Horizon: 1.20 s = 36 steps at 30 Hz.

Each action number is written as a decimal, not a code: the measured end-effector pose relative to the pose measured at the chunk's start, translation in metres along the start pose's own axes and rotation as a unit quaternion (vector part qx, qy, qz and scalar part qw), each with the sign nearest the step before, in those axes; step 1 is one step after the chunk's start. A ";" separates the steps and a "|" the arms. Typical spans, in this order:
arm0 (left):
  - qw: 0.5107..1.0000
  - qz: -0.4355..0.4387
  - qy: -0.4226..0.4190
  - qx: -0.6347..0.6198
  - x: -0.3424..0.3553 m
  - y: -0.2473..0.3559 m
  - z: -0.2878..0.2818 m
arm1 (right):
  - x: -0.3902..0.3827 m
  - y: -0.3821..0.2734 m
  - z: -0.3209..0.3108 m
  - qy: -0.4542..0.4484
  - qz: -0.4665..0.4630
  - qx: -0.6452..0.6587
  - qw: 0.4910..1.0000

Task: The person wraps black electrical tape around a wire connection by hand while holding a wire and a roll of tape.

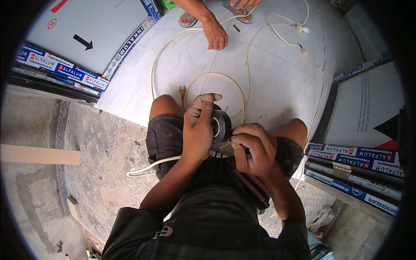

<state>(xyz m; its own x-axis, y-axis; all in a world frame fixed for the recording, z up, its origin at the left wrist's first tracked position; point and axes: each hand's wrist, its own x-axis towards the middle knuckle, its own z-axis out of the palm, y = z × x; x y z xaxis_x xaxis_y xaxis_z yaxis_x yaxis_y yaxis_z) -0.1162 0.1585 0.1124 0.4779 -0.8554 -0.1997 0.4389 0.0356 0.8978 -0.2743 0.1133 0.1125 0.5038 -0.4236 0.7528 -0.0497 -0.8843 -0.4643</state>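
Above my lap, my left hand (199, 128) is closed around a roll of black electrical tape (223, 125), its thumb lying along the near side. My right hand (256, 146) pinches at the roll's right edge, where a short dark end of tape seems to run between thumb and fingers. A cream electric cable (216, 74) loops over the tiles in front of my knees. One two-pin plug (182, 92) lies by my left knee. Part of the cable passes beneath my left forearm, and its run under my hands is hidden.
Opposite me are another person's hand (215, 34) and sandalled feet. A white bulb (304, 29) and a second plug (304, 51) lie far right. Framed panels with blue-white tape (65, 69) stand left, others (355, 154) right. A flat board (39, 154) juts in at left.
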 end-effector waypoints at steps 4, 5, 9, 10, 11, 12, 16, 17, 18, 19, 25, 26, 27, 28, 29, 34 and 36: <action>0.999 -0.022 -0.019 0.033 -0.001 -0.005 -0.010 | 0.001 -0.003 -0.009 -0.032 0.216 0.099 0.971; 0.999 -0.022 -0.020 0.031 -0.001 -0.006 -0.012 | 0.001 -0.002 -0.009 -0.032 0.216 0.096 0.971; 0.996 -0.055 -0.040 0.064 -0.002 -0.012 -0.016 | 0.001 0.010 -0.009 -0.008 0.517 0.459 0.723; 0.995 -0.070 -0.041 0.063 -0.003 -0.014 -0.017 | 0.001 0.012 -0.009 -0.015 0.538 0.495 0.682; 0.995 -0.071 -0.041 0.062 -0.003 -0.016 -0.018 | -0.004 0.013 -0.006 -0.015 0.538 0.494 0.682; 0.994 -0.076 -0.040 0.063 -0.004 -0.018 -0.019 | -0.012 0.015 -0.001 -0.010 0.479 0.469 0.742; 0.993 -0.095 -0.033 0.058 -0.007 -0.024 -0.024 | -0.016 0.015 0.002 -0.031 0.400 0.434 0.806; 0.993 -0.096 -0.032 0.058 -0.007 -0.026 -0.025 | -0.017 0.015 0.002 -0.032 0.402 0.434 0.805; 0.993 -0.099 -0.038 0.057 -0.007 -0.028 -0.026 | -0.018 0.015 0.002 -0.040 0.403 0.416 0.814; 0.992 -0.102 -0.043 0.057 -0.006 -0.029 -0.027 | -0.019 0.016 0.002 -0.049 0.403 0.397 0.823; 0.990 -0.126 -0.040 0.048 -0.009 -0.024 -0.027 | -0.015 0.016 -0.005 -0.101 0.408 0.383 0.822; 0.990 -0.128 -0.037 0.047 -0.010 -0.025 -0.028 | -0.015 0.016 -0.005 -0.103 0.410 0.384 0.821; 0.990 -0.125 -0.041 0.050 -0.009 -0.026 -0.030 | -0.015 0.014 -0.005 -0.104 0.401 0.357 0.837; 0.990 -0.121 -0.044 0.054 -0.009 -0.027 -0.031 | -0.015 0.014 -0.005 -0.105 0.392 0.330 0.852; 0.990 -0.124 -0.042 0.053 -0.008 -0.027 -0.030 | -0.017 0.015 -0.005 -0.106 0.394 0.331 0.851; 0.990 -0.120 -0.053 0.051 -0.006 -0.022 -0.028 | -0.006 0.010 -0.005 -0.057 0.245 0.184 0.950; 0.992 -0.088 -0.064 0.071 -0.009 -0.021 -0.024 | -0.002 0.005 -0.009 -0.055 0.217 0.154 0.963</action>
<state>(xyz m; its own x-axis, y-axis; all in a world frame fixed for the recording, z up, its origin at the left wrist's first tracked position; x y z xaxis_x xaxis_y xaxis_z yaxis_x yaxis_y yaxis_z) -0.1115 0.1773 0.0859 0.2985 -0.9013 -0.3139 0.3910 -0.1845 0.9017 -0.2834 0.1082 0.1125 0.5829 -0.7008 0.4112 -0.0270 -0.5225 -0.8522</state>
